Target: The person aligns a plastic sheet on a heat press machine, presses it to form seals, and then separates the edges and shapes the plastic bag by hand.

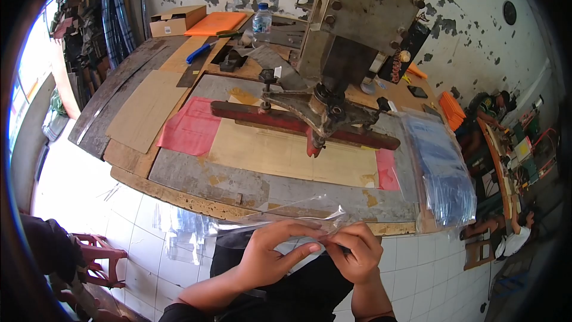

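Close to the front edge of the workbench, a clear plastic sheet is between my hands, its glossy surface catching the light. My left hand pinches its near edge, thumb below the stretched fingers. Right beside it, the curled fingers of my right hand grip the same edge, the fingertips of both hands almost touching. Beyond the sheet stands a press with a red bar, above a cream board with pink sheet showing at its ends.
A stack of clear plastic sheets lies at the bench's right end. More clear plastic hangs at the front left. Behind are a water bottle, a blue-handled tool and a cardboard box. A red stool stands lower left; people sit at right.
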